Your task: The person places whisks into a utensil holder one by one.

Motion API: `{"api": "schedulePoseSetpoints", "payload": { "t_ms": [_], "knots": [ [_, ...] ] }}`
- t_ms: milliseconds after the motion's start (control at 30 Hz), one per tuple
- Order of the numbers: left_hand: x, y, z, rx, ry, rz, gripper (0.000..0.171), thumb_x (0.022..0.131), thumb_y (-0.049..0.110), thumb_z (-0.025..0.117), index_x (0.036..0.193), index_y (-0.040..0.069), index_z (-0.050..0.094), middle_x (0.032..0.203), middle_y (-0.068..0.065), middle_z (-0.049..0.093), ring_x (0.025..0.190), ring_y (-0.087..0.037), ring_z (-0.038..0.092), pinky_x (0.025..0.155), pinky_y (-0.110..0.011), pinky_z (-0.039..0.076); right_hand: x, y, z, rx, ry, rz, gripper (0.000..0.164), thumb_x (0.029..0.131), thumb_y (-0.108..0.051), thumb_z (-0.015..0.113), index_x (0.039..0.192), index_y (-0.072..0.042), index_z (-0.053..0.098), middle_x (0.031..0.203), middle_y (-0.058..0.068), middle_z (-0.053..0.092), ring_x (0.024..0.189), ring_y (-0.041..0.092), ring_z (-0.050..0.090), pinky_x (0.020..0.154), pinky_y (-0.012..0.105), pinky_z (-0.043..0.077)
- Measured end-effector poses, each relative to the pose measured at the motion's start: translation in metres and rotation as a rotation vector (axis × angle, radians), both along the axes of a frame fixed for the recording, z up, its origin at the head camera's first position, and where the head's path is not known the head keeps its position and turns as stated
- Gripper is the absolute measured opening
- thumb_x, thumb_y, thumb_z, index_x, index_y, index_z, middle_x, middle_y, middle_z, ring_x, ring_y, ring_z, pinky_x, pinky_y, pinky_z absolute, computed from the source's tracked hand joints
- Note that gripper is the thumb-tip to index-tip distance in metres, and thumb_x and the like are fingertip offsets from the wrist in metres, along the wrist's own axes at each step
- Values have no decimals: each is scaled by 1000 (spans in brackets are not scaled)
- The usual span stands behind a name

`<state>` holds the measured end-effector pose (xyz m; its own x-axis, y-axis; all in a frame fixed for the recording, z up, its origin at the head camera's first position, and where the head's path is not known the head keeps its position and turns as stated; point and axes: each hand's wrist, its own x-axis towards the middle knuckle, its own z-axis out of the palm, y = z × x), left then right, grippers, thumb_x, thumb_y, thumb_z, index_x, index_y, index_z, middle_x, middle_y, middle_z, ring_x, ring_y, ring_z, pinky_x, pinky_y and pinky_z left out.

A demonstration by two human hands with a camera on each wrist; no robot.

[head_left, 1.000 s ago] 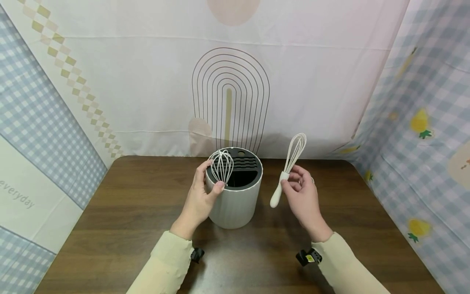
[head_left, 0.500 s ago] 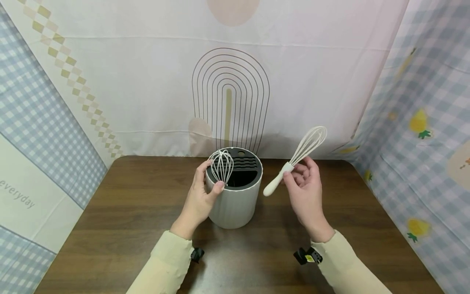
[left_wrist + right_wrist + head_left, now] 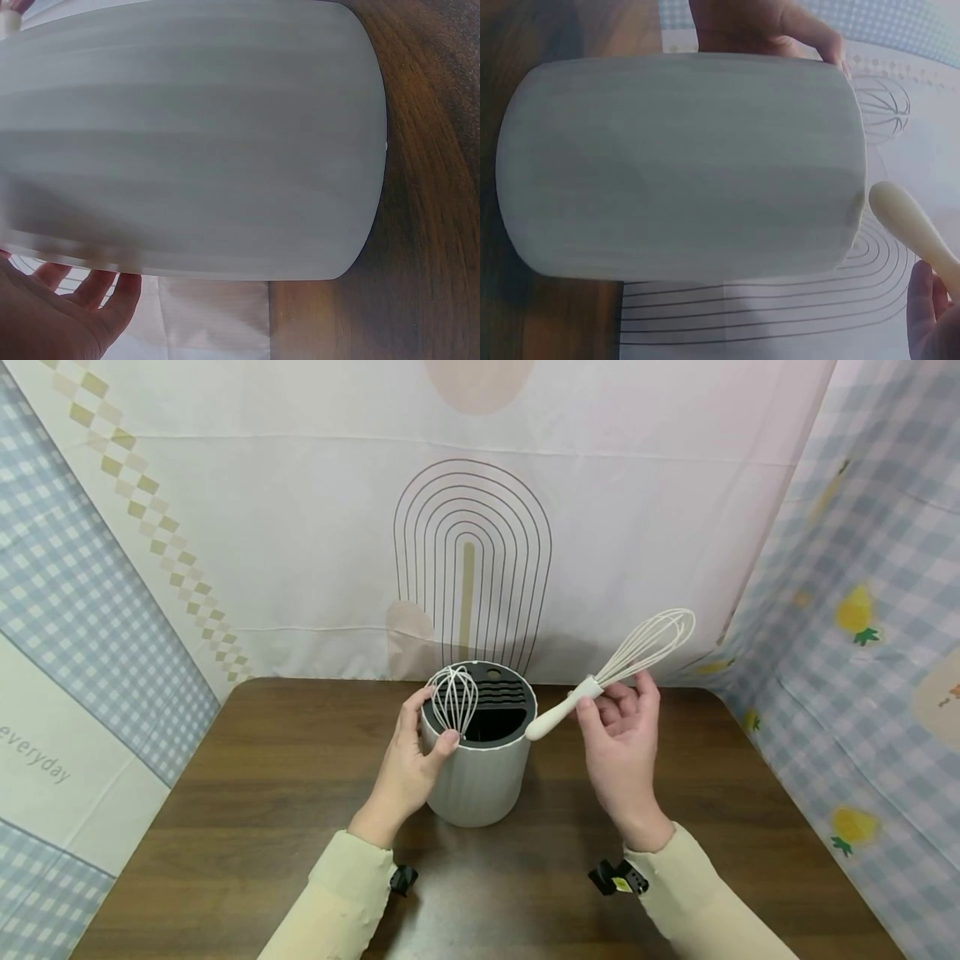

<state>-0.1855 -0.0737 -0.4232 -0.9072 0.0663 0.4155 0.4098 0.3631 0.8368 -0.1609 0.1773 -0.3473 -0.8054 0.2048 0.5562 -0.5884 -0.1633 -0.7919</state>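
Observation:
My left hand (image 3: 405, 760) grips the upper left side of a ribbed, pale grey utensil holder (image 3: 476, 789), with the thumb at its front rim. In the left wrist view its fingers (image 3: 124, 300) lie against the holder's wall. A wire whisk (image 3: 453, 697) stands in the holder by that hand, its lower part hidden inside. My right hand (image 3: 621, 743) pinches a second, cream whisk (image 3: 588, 685) near the top of its handle. This whisk is tilted, wires up to the right. Its handle end (image 3: 896, 206) overlaps the holder's right rim in the head view and is just above it in the right wrist view.
The holder's dark lid (image 3: 501, 692) has slots, a small round hole and a wide opening at the front. A brown wooden table (image 3: 285, 793) lies below, with a patterned cloth (image 3: 315, 552) behind it and more at both sides.
My right hand has turned the cream whisk from nearly upright to a flatter slant, raising it and bringing its handle end left to the holder's rim. The left hand and holder stay put.

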Motion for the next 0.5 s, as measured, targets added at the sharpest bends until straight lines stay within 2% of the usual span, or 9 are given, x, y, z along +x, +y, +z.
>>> {"api": "schedulePoseSetpoints", "payload": {
  "t_ms": [233, 333, 500],
  "knots": [
    [1, 0, 0, -2, -3, 7, 66, 89, 49, 59, 146, 36, 28, 143, -7, 37, 120, -23, 48, 99, -45, 38, -1, -16, 0, -33, 5, 25, 67, 90, 12, 56, 144, -10, 24, 119, 20, 48, 107, 29, 55, 87, 33, 50],
    [1, 0, 1, -4, -4, 5, 67, 89, 50, 60, 146, 36, 28, 143, -7, 36, 120, -23, 47, 99, -46, 38, -3, -22, -1, -28, 11, 35, 67, 89, 14, 56, 143, -7, 23, 119, 22, 48, 112, 32, 54, 89, 33, 49],
    [0, 0, 1, -4, -3, 9, 67, 88, 51, 60, 146, 37, 28, 144, -7, 36, 122, -24, 46, 100, -47, 37, -4, -28, -4, 28, 21, 33, 68, 88, 13, 58, 144, -1, 21, 120, 21, 49, 110, 35, 53, 88, 34, 50]
  ]
}}
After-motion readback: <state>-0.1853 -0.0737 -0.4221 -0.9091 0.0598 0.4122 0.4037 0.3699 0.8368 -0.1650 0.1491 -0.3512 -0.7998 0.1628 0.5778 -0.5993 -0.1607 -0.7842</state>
